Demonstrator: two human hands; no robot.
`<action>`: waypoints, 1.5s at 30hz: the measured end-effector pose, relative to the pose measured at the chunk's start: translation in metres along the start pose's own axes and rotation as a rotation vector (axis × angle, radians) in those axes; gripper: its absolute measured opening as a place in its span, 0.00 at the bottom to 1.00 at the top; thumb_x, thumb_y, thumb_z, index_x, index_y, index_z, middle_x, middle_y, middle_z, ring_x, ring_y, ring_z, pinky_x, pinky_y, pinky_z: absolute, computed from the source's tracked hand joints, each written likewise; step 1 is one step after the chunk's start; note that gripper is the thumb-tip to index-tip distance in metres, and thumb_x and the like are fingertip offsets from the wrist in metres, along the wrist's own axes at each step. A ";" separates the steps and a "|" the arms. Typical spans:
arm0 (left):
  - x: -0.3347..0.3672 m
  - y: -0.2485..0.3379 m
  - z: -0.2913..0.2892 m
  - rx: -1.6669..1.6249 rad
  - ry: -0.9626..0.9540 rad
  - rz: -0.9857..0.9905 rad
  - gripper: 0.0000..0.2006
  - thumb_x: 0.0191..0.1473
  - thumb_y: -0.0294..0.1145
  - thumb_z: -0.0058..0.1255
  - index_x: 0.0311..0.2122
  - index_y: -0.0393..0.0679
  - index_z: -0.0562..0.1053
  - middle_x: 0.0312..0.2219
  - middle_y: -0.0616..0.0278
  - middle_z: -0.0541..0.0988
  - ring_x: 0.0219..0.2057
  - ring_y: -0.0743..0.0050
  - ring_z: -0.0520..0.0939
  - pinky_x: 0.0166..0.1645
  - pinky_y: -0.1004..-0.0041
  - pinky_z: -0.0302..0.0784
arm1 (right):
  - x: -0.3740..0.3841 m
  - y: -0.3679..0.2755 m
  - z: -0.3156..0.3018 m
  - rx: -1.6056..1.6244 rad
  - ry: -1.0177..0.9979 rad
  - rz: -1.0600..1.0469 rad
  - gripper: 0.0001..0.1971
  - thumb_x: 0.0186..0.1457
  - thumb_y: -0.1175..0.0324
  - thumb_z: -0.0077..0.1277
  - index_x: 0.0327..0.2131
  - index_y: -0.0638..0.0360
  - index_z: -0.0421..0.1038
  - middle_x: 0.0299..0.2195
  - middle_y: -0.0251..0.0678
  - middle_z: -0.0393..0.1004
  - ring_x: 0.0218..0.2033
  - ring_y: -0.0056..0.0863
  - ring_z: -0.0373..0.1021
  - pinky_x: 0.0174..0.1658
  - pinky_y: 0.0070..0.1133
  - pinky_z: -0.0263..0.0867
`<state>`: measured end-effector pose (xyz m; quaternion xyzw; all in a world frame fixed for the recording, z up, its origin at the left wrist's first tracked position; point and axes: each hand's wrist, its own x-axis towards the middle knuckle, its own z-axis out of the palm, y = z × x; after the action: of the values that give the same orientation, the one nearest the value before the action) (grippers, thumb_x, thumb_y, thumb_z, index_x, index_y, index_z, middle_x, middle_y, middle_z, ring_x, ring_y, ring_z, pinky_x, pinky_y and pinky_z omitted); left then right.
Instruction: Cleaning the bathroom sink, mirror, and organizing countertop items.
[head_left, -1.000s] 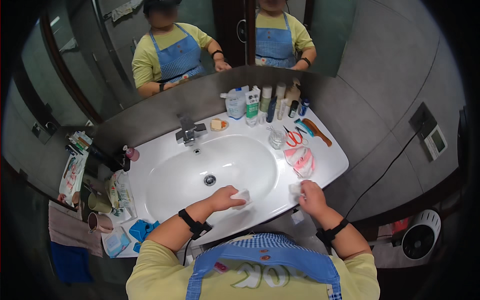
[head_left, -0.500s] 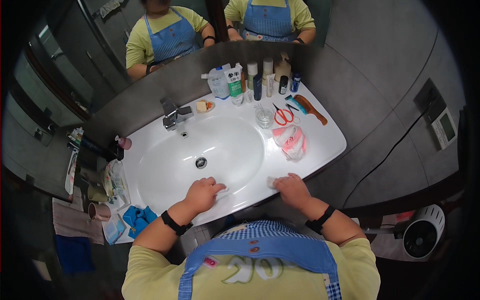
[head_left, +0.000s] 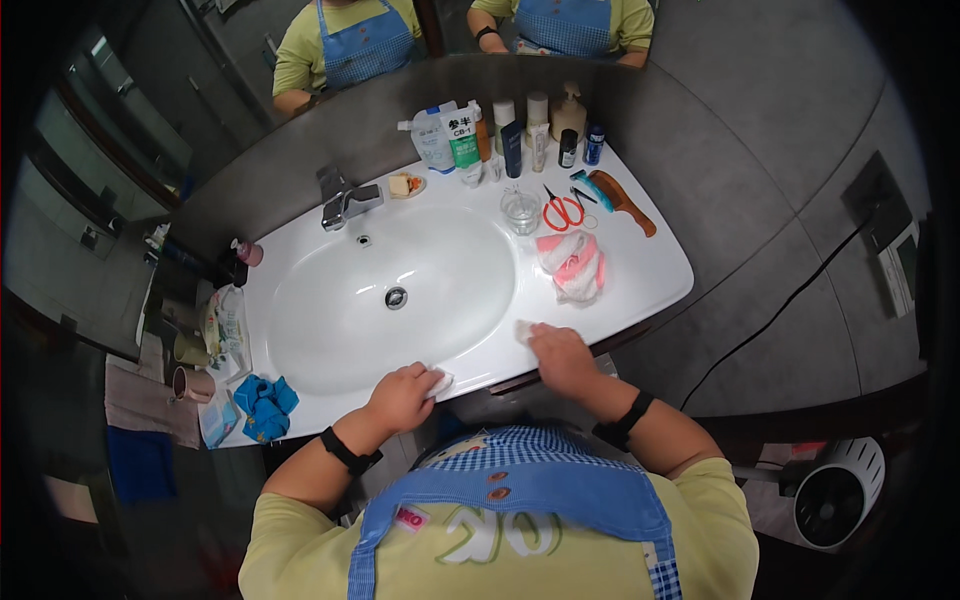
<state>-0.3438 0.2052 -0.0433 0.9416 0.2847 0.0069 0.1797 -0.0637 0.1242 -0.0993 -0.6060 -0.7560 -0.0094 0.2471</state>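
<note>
At the front rim of the white washbasin (head_left: pixel 330 378), my left hand (head_left: pixel 400 395) has its fingers closed round a crumpled white tissue (head_left: pixel 440 381). My right hand (head_left: pixel 562 360) is over the counter's front edge, to the right of the bowl. Its fingers pinch a second small white tissue (head_left: pixel 524 331). Just beyond that hand lies a folded pink-and-white striped towel (head_left: pixel 574 265). Behind the towel are orange-handled scissors (head_left: pixel 563 212) and a small glass cup (head_left: pixel 520 211) with thin sticks in it.
A chrome faucet (head_left: pixel 345 200) and a soap dish (head_left: pixel 407 186) stand behind the bowl. Several tubes and bottles, including a white pouch (head_left: pixel 430 140), line the back. A brown comb (head_left: pixel 622 205) lies right. A blue cloth (head_left: pixel 267 407) and a wipes pack (head_left: pixel 228 335) are left.
My left hand has drawn back from the bowl's inner side onto the front rim, toward me. The right hand has shifted slightly left. The view has tilted a little.
</note>
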 end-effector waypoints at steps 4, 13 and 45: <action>0.013 0.004 0.006 0.005 0.042 -0.002 0.17 0.36 0.28 0.46 0.38 0.44 0.68 0.26 0.56 0.69 0.28 0.57 0.72 0.31 0.66 0.69 | 0.004 -0.018 -0.006 0.041 -0.094 -0.005 0.10 0.42 0.73 0.37 0.31 0.59 0.65 0.39 0.41 0.67 0.43 0.35 0.63 0.46 0.32 0.54; -0.036 -0.019 0.004 0.139 0.153 -0.170 0.16 0.36 0.27 0.46 0.37 0.47 0.69 0.27 0.60 0.68 0.27 0.60 0.71 0.29 0.66 0.69 | -0.029 0.027 -0.036 -0.160 0.007 0.179 0.16 0.36 0.74 0.44 0.35 0.61 0.65 0.40 0.40 0.67 0.44 0.34 0.62 0.46 0.32 0.54; -0.366 -0.142 0.039 -0.192 0.576 -0.674 0.15 0.39 0.27 0.45 0.38 0.47 0.70 0.26 0.58 0.69 0.27 0.57 0.72 0.31 0.67 0.69 | 0.090 -0.307 0.114 0.150 -0.112 -0.399 0.18 0.37 0.74 0.48 0.37 0.58 0.66 0.38 0.38 0.67 0.38 0.35 0.63 0.44 0.29 0.54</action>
<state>-0.7221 0.1049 -0.0957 0.7353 0.6117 0.2358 0.1719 -0.4004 0.1610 -0.0771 -0.4240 -0.8720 0.0319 0.2425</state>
